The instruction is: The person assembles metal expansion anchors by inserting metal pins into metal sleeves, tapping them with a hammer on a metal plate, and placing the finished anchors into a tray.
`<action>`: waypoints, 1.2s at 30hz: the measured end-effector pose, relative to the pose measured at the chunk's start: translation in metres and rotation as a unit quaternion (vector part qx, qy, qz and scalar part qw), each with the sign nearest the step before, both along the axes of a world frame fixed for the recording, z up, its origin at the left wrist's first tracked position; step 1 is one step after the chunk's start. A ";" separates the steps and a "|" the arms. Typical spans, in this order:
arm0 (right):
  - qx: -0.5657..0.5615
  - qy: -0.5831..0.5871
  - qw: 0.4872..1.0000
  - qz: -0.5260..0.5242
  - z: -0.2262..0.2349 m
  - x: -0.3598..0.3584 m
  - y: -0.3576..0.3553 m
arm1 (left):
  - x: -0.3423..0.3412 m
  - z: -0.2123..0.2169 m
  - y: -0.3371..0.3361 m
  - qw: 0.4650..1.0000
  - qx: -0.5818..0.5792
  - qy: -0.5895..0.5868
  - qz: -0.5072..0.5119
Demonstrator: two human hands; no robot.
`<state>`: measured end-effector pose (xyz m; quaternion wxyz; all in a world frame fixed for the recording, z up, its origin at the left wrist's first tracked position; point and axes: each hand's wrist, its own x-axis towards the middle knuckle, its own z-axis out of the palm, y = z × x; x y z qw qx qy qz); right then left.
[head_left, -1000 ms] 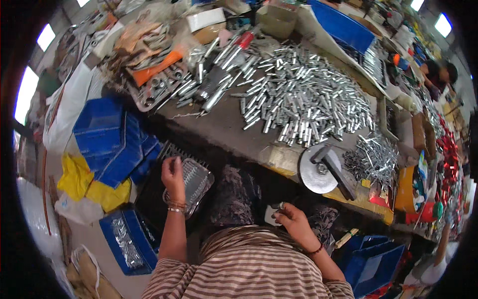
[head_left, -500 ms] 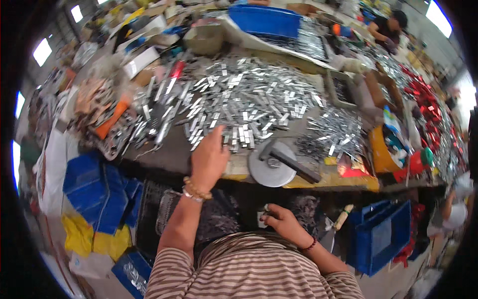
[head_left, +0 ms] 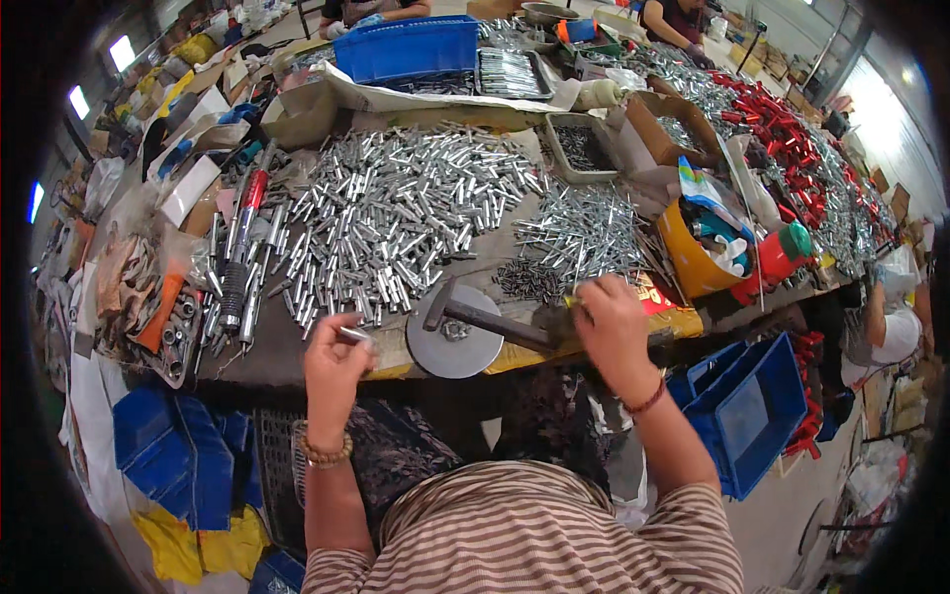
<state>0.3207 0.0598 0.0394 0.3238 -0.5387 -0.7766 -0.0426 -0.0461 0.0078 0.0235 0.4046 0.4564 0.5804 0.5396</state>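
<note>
My left hand (head_left: pixel 334 381) is closed around a short silver metal tube (head_left: pixel 351 335), at the front edge of the bench. Behind it spreads a large heap of similar silver tubes (head_left: pixel 396 208). My right hand (head_left: pixel 618 337) is closed with its fingertips bent together near a small pile of short dark metal pieces (head_left: pixel 529 281); what they pinch, if anything, I cannot make out. Between my hands a hammer (head_left: pixel 495 322) rests across a round grey metal disc (head_left: pixel 450 358), its handle end close to my right hand. Long thin silver rods or screws (head_left: pixel 584 233) lie beyond the right hand.
A yellow container (head_left: pixel 688 243) and a red bottle with a green cap (head_left: pixel 784 252) stand at the right. Blue bins sit at the back (head_left: pixel 406 49) and low right (head_left: pixel 752 416). Orange-handled tool (head_left: pixel 163 307) lies left. Other people work at the far side.
My left hand has drawn back from the heap and now holds a tube. My right hand has risen from my lap to the bench's right side. The view has shifted right.
</note>
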 end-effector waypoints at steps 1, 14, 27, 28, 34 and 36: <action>0.000 0.000 1.000 -0.003 -0.004 0.009 0.014 | 0.010 0.004 -0.004 0.999 -0.022 -0.028 -0.030; 0.110 -0.134 0.977 0.128 -0.009 0.018 0.051 | 0.058 0.006 -0.010 0.962 0.062 0.245 -0.103; -0.064 0.023 0.977 0.200 -0.013 -0.087 -0.029 | 0.049 0.001 -0.005 0.911 0.128 0.376 -0.113; -0.067 0.024 0.978 0.198 -0.014 -0.088 -0.029 | 0.048 0.002 -0.004 0.911 0.127 0.376 -0.114; -0.062 0.013 0.977 0.205 -0.016 -0.089 -0.027 | 0.047 0.007 -0.005 0.918 0.098 0.354 -0.150; -0.057 0.011 0.976 0.211 -0.016 -0.090 -0.025 | 0.047 0.005 -0.005 0.926 0.088 0.334 -0.150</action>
